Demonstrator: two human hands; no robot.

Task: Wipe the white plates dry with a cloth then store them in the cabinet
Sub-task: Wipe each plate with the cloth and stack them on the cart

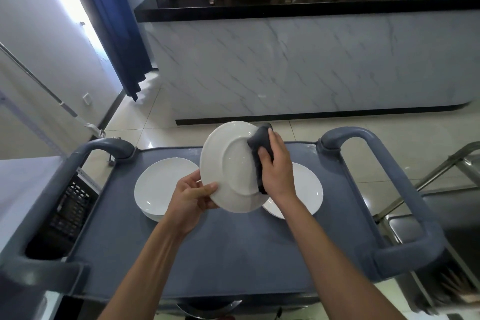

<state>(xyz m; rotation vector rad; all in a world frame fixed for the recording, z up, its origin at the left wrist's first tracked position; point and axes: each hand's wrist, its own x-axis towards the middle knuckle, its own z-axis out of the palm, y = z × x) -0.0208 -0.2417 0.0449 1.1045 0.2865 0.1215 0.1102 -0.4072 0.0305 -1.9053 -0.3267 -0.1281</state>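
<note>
The plate [231,169] is tilted above the cart [233,254], left hand [193,200] pinching only its lower rim, right hand [276,166] curled round the cloth [259,147] pressed to its underside; I judge a hard wipe could lever it loose onto the stacks [161,187] below

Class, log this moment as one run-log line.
step: wiping | left hand: holds tilted white plate by rim | right hand: presses grey cloth on underside | cart: plates both sides
</note>
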